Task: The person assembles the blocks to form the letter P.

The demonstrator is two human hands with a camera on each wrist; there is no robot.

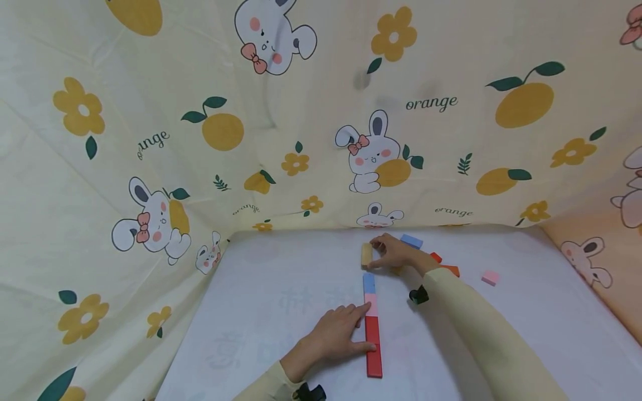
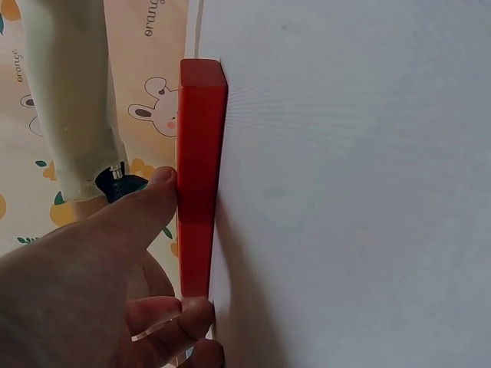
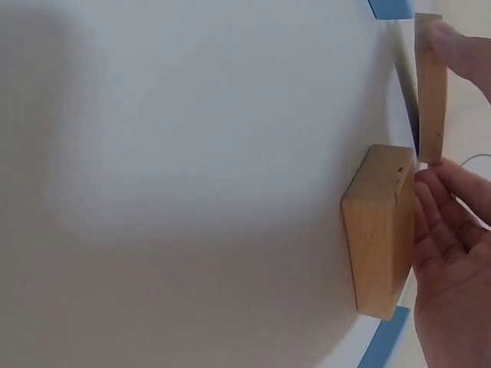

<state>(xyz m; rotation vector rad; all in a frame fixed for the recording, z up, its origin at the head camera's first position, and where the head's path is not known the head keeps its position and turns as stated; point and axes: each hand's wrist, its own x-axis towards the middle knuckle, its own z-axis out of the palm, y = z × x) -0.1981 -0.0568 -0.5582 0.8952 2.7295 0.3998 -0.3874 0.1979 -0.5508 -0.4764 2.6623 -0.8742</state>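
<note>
My right hand pinches an upright-looking wooden block by its two ends, thumb at one end and a fingertip at the other, just beyond a straight row of blocks. From far to near, that row has a blue block, a pink block and two red blocks. My left hand lies along the row's left side, index fingertip at the pink block and thumb at the red ones. A second wooden block sits on the table beside my right hand.
Right of my right hand lie a loose blue block, red-orange blocks and a pink block. A white cover spans the table. Behind it hangs a patterned cloth with rabbits and oranges.
</note>
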